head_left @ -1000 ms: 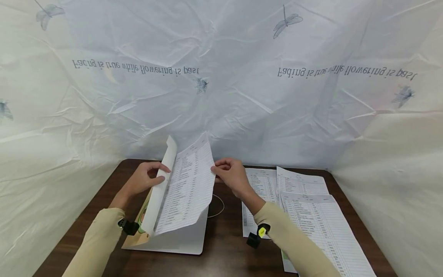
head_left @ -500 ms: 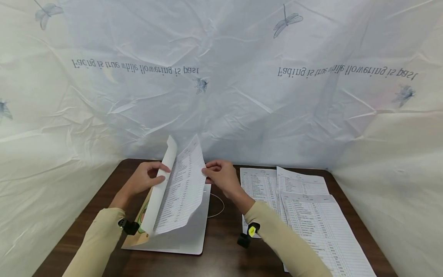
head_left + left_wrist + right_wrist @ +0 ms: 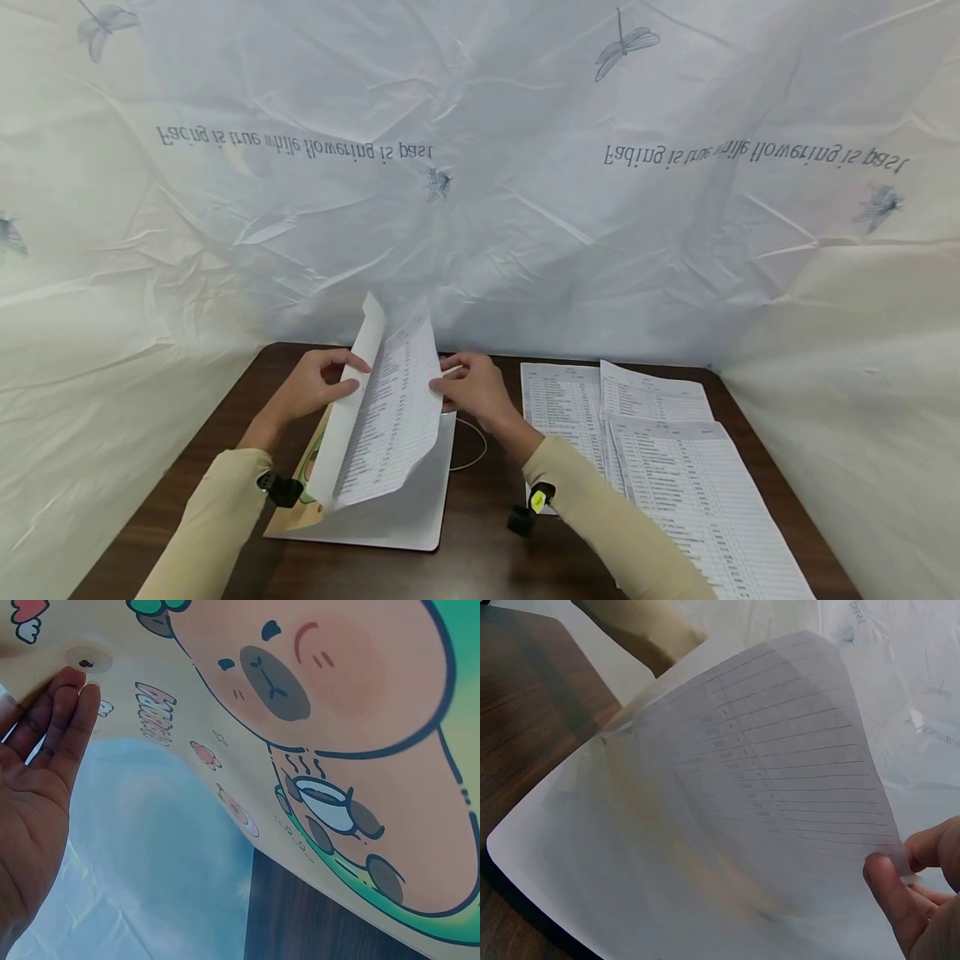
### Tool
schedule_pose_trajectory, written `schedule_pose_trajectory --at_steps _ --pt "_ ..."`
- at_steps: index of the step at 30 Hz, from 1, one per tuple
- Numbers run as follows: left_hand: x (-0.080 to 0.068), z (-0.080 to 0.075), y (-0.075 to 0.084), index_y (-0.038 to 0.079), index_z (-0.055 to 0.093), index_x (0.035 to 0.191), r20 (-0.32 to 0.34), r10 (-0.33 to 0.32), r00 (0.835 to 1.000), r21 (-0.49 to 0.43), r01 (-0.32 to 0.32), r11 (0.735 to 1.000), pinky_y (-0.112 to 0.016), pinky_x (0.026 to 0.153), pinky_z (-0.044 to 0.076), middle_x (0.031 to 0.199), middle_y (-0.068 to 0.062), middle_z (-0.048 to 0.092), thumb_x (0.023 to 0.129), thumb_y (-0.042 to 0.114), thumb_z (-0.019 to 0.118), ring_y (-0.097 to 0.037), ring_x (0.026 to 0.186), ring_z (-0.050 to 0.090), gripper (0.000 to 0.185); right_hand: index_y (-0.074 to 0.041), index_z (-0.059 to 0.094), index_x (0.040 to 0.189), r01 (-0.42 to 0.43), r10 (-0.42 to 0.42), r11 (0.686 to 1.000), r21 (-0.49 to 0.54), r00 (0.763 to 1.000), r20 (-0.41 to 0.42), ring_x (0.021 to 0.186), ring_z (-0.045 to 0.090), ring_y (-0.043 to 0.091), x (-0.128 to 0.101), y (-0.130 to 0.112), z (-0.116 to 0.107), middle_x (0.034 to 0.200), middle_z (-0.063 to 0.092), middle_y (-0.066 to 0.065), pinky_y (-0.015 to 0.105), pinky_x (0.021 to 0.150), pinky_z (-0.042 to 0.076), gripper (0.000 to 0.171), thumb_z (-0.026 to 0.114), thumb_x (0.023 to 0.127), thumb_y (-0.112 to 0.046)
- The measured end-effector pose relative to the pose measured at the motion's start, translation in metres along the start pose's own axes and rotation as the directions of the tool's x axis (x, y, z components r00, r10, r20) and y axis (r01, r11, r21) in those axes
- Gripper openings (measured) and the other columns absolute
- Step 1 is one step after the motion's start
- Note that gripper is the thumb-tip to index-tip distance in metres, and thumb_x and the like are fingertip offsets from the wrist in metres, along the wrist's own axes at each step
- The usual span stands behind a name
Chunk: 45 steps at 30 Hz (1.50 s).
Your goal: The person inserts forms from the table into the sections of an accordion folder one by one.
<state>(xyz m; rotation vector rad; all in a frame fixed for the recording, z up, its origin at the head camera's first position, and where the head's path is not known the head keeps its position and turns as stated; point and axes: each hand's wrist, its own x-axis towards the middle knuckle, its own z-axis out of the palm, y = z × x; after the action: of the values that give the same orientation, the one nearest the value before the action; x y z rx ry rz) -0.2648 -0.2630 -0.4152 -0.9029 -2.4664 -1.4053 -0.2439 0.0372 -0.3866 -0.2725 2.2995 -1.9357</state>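
Observation:
A document folder with a cartoon capybara cover [image 3: 375, 682] and a snap button stands partly raised at the table's left. My left hand [image 3: 311, 385] pinches its white curled flap [image 3: 347, 433] between thumb and fingers. Printed sheets [image 3: 397, 404], lined in rows, stand upright and bowed inside the folder opening. At their right edge, my right hand [image 3: 480, 392] pinches the paper between thumb and fingers. In the right wrist view the paper edge [image 3: 810, 765] runs into that thumb grip. How many sheets are held cannot be told.
More printed sheets [image 3: 697, 500] lie overlapping on the table's right side. Beneath the folder is a white flat board [image 3: 405, 525] with a dark edge. A thin pale cord [image 3: 480, 450] loops beside it. White plastic sheeting [image 3: 480, 208] surrounds the brown table [image 3: 487, 550].
My right hand has moved left toward the folder, bringing the sheets' right edge with it and bowing them more steeply. My left hand stays in place on the flap.

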Motion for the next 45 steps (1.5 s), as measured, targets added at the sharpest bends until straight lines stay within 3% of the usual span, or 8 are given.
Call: schedule_pose_trajectory --at_steps 6,15,21,29,32,38,45 --pt "0.000 0.000 -0.001 -0.002 0.072 0.108 0.008 -0.006 1.000 -0.021 0.006 1.000 -0.030 0.061 0.055 0.100 -0.020 0.067 0.090 -0.002 0.068 -0.012 0.069 0.062 0.018 0.005 0.067 0.102 0.026 -0.026 0.999 -0.023 1.000 -0.004 0.062 0.070 0.017 0.002 0.002 -0.004 0.084 0.072 0.011 0.033 0.061 0.060 0.019 0.075 0.085 -0.001" --pt "0.001 0.000 0.003 -0.008 0.070 0.109 0.004 -0.021 1.000 -0.046 0.022 0.999 -0.030 0.061 0.056 0.101 -0.020 0.068 0.091 -0.002 0.067 -0.014 0.071 0.065 0.019 0.007 0.068 0.102 0.082 -0.082 0.997 -0.010 0.996 -0.038 0.066 0.072 0.018 0.002 -0.001 -0.006 0.086 0.073 0.014 0.034 0.062 0.060 0.018 0.073 0.086 0.000" --pt "0.001 -0.001 0.001 -0.008 0.070 0.112 0.020 -0.015 1.000 -0.012 0.015 1.000 -0.029 0.062 0.053 0.096 -0.018 0.068 0.093 0.000 0.068 -0.011 0.067 0.060 0.021 0.007 0.068 0.106 0.087 -0.087 0.996 -0.019 0.996 0.014 0.063 0.072 0.020 0.005 -0.001 0.002 0.089 0.074 0.016 0.037 0.065 0.060 0.020 0.074 0.088 -0.001" --pt "0.001 -0.002 -0.001 -0.001 0.073 0.109 -0.013 -0.021 1.000 0.068 0.021 0.997 -0.031 0.056 0.041 0.073 -0.006 0.054 0.092 0.001 0.070 -0.017 0.055 0.039 0.018 0.004 0.072 0.109 0.074 -0.070 0.994 -0.084 0.997 0.042 0.068 0.073 0.020 0.011 0.001 0.011 0.088 0.074 0.011 0.037 0.065 0.060 0.020 0.071 0.090 -0.002" --pt "-0.001 -0.001 -0.002 -0.001 0.073 0.111 -0.009 -0.025 1.000 0.049 0.026 0.998 -0.030 0.058 0.045 0.077 -0.008 0.059 0.091 -0.002 0.069 -0.014 0.057 0.045 0.020 0.006 0.072 0.113 0.071 -0.067 0.991 -0.112 0.997 0.041 0.071 0.074 0.021 0.011 0.001 0.011 0.090 0.075 0.012 0.038 0.066 0.061 0.024 0.069 0.090 -0.001" --pt "-0.001 -0.002 0.000 -0.006 0.070 0.114 0.006 -0.032 0.999 -0.007 0.032 0.999 -0.029 0.063 0.053 0.097 -0.017 0.068 0.093 -0.001 0.068 -0.015 0.068 0.061 0.022 0.010 0.069 0.118 0.040 -0.034 0.997 -0.073 0.996 0.087 0.075 0.075 0.024 0.008 -0.007 0.002 0.095 0.075 0.017 0.043 0.073 0.060 0.029 0.068 0.090 0.002" --pt "0.001 -0.002 0.003 -0.007 0.070 0.114 0.019 -0.033 0.999 -0.029 0.033 0.999 -0.031 0.066 0.056 0.105 -0.019 0.069 0.094 0.003 0.068 -0.020 0.075 0.066 0.023 0.009 0.071 0.115 0.048 -0.040 0.997 -0.068 0.994 0.105 0.074 0.075 0.023 0.010 -0.010 0.005 0.092 0.076 0.016 0.042 0.072 0.060 0.027 0.068 0.088 0.003"
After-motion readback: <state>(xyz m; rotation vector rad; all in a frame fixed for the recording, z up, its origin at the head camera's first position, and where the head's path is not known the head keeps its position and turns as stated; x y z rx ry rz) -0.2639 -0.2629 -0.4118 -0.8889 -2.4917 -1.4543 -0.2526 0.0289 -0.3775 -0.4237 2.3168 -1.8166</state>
